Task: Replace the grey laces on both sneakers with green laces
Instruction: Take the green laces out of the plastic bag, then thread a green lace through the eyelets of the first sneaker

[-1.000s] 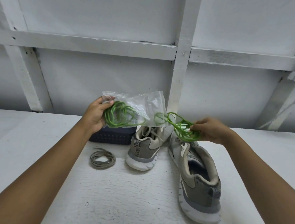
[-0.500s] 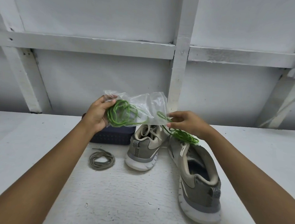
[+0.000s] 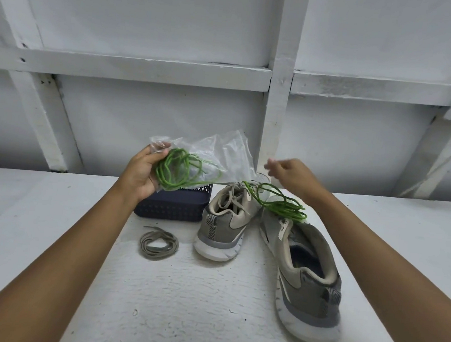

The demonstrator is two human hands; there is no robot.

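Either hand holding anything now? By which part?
Left hand grips the clear plastic bag by its left end, along with a coil of green lace. Right hand is open, holding nothing.

Clear bag (image 3: 215, 151): thin, crinkled, glossy plastic. Desk (image 3: 180, 303): rough, matt white. Basket (image 3: 172, 205): perforated dark plastic. Sneakers (image 3: 310, 276): matt fabric.

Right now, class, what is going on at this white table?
A person's left hand grips a clear plastic bag holding a bundle of green lace. The right hand hovers open over a second green lace draped on the nearer grey sneaker. The farther grey sneaker is laced in grey; one coiled grey lace lies on the table.
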